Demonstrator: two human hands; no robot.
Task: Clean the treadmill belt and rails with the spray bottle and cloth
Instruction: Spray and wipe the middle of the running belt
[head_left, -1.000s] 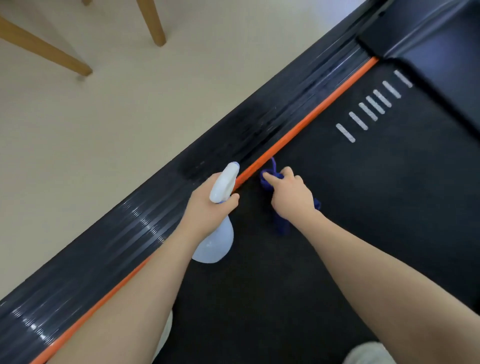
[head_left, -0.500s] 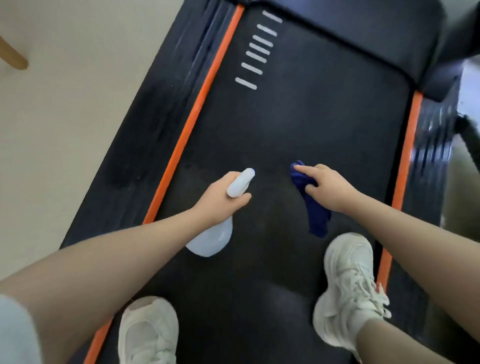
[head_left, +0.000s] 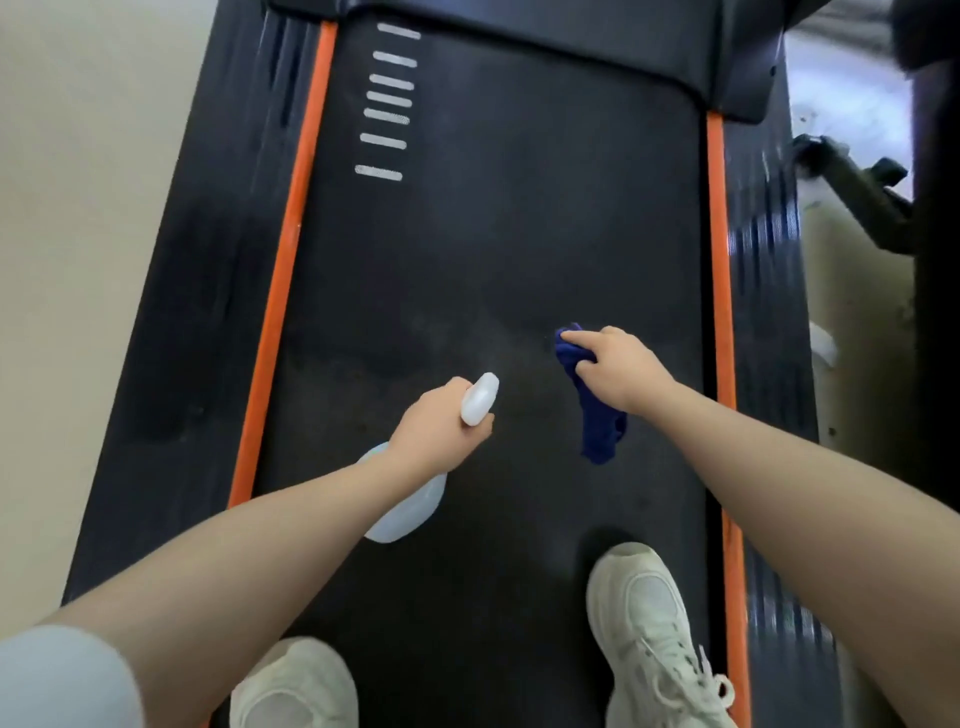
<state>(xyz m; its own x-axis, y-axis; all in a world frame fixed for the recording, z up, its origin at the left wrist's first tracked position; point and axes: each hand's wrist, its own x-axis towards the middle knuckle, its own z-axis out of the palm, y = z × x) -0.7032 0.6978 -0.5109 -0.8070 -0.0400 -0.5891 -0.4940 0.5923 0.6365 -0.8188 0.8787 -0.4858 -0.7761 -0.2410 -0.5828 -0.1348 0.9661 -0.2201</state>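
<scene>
Treadmill belt (head_left: 493, 234): black, runs up the middle of my view, with an orange strip along each side and a dark ribbed rail outside each strip, left rail (head_left: 208, 291) and right rail (head_left: 763, 291). I count 7 short white bars (head_left: 389, 101) stacked near the belt's upper left. Left hand (head_left: 436, 431): grip clenched round the neck of the spray bottle (head_left: 410, 504), white nozzle head (head_left: 480, 397) poking out above the fist and aimed up the belt; the bottle's pale translucent body hangs below the hand, over the belt's left-of-centre area. Whether the bottle's base touches the belt, I cannot tell. Right hand (head_left: 615, 366): grip grasping the blue cloth (head_left: 597, 415), index finger stretched forward along the top of the bunched fabric, the remainder of the cloth trailing down beneath the wrist. The cloth sits over the belt right of centre, near the right orange strip but apart from it. The 2 hands are near each other, not touching. 2 pale sneakers stand on the belt at the bottom: left shoe (head_left: 293, 686), right shoe (head_left: 654, 634). Beige floor (head_left: 78, 208) lies left of the machine. Right edge is blurred; dark equipment there, unclear.
</scene>
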